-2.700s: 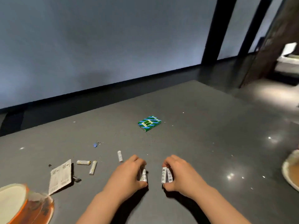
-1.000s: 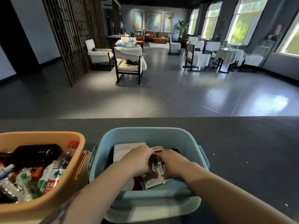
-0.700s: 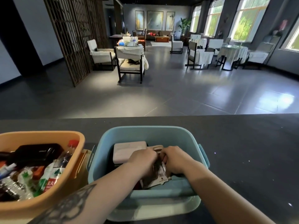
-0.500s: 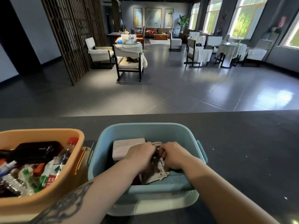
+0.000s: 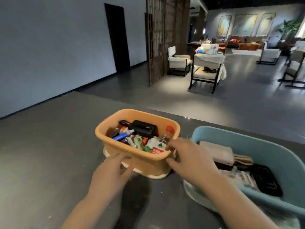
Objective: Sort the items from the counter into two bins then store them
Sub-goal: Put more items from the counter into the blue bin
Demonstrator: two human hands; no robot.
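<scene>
Beyond the grip, a grey wall [image 5: 49,47] with a dark doorway [image 5: 117,38] stood left. A wooden lattice screen [image 5: 156,38] rose ahead, with cushioned chairs [image 5: 206,70] on glossy grey floor [image 5: 247,100] and paintings [image 5: 245,24] far right.

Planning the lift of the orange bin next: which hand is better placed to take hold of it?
Probably the right hand: its fingers are at the near right rim of the orange bin. The left hand is spread open near the bin's base, gripping nothing.
</scene>
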